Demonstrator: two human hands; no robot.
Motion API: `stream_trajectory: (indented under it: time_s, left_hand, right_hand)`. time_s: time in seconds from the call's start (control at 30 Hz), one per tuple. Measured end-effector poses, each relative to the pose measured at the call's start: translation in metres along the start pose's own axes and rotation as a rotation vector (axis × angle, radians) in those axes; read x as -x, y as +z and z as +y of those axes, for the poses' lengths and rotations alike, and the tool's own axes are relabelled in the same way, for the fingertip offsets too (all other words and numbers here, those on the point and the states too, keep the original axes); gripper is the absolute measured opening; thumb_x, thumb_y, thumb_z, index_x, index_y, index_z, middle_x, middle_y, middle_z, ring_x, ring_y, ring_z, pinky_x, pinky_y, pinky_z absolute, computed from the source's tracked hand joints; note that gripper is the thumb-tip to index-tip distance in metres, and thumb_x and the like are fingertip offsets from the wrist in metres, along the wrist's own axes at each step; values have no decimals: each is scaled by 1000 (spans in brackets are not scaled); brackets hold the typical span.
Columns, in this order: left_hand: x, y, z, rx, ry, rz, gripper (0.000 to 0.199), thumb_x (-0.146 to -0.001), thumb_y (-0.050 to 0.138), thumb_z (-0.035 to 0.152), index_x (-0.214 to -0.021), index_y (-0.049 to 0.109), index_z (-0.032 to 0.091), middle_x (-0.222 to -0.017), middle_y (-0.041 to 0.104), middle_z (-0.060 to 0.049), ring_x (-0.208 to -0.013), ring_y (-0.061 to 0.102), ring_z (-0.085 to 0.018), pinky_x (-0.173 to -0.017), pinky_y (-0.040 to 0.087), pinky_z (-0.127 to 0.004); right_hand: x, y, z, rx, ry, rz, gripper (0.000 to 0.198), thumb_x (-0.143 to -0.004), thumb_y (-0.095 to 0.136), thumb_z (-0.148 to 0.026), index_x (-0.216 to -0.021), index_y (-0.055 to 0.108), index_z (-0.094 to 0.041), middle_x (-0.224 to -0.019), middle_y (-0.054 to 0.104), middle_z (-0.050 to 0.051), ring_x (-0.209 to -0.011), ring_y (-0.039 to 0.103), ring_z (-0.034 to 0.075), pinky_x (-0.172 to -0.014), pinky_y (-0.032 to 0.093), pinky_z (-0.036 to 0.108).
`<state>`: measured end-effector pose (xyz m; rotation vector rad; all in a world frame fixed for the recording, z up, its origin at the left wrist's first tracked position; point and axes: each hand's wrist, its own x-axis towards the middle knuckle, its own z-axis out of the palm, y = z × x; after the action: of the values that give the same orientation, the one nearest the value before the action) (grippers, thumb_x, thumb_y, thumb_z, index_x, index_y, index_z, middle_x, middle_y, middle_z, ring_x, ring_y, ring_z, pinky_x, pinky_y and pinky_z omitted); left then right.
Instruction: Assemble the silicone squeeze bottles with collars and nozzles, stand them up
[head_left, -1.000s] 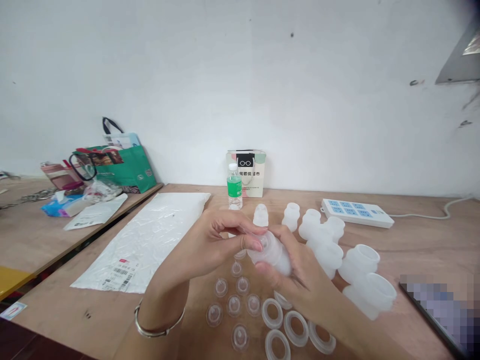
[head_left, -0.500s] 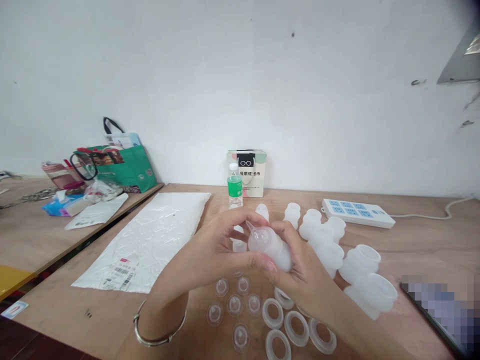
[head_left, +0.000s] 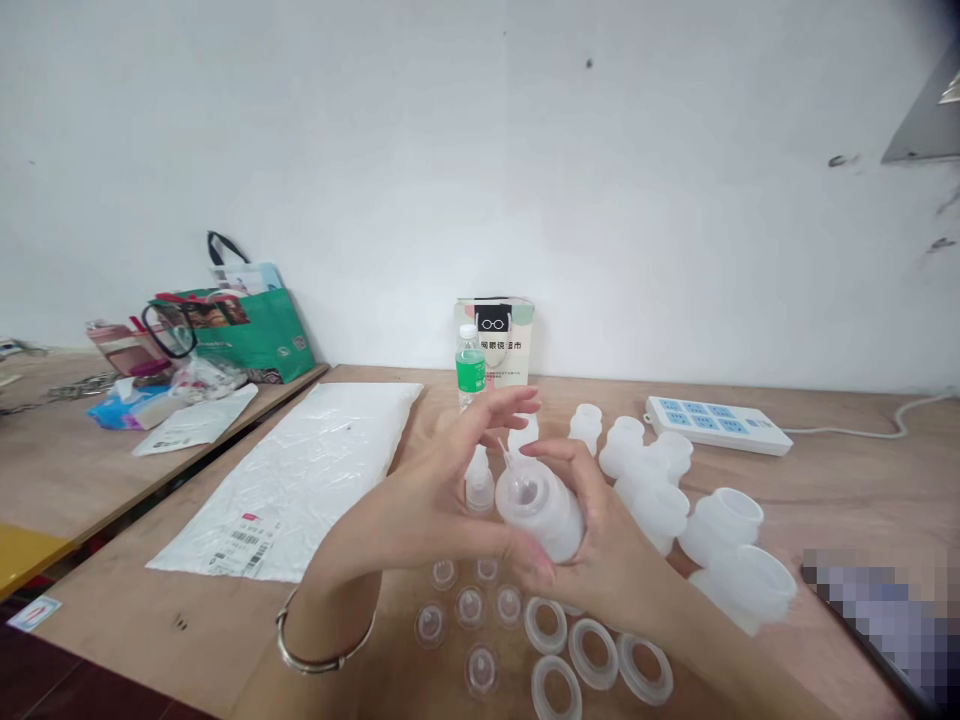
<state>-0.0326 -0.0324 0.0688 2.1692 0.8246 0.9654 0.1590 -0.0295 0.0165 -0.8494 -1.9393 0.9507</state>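
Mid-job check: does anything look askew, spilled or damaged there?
Possibly: a thin, clear, pointed piece sticks up off-centre, tilted, on the round frosted white plastic bottle in the right hand, so it looks askew. Whether it is damaged or only poorly seated, I cannot tell. No spill shows.

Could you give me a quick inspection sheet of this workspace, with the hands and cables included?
Surface: wooden table, brown.
Things in use: held bottle, a clear piece at its top; other white bottles; clear teats; rings.
Clutter: white parcel, water bottle, paper bag, a pixelated slab at the right edge.
Hands: right hand grips the held bottle; left hand curves beside it, fingers spread; thumb contact unclear.
Cables: white cable from the power strip, leaving the picture at right.
Surroundings: marked pale wall; second table at left bearing a green bag.
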Motion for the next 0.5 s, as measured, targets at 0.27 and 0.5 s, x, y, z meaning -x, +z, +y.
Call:
stream_trajectory:
  time_s: [0.27, 0.5]
  left_hand:
    - [1, -11, -5, -84, -60, 46, 87, -70, 81, 34, -141, 31, 34, -144, 40, -9, -132, 38, -28, -106, 36, -42]
    - [-6, 6, 1, -91, -53, 1, 40, -72, 78, 35, -104, 60, 20, -99, 65, -4, -88, 59, -19, -78, 47, -31]
  right_hand:
    - [-2, -2, -1, 18, 22, 64, 57, -72, 73, -24, -115, 37, -29, -96, 62, 1, -79, 62, 20, -64, 51, 32]
    - [-1, -3, -1, -102, 72, -32, 59, -72, 74, -21, -117, 37, -29, -110, 60, 4, -96, 62, 23, -76, 53, 36]
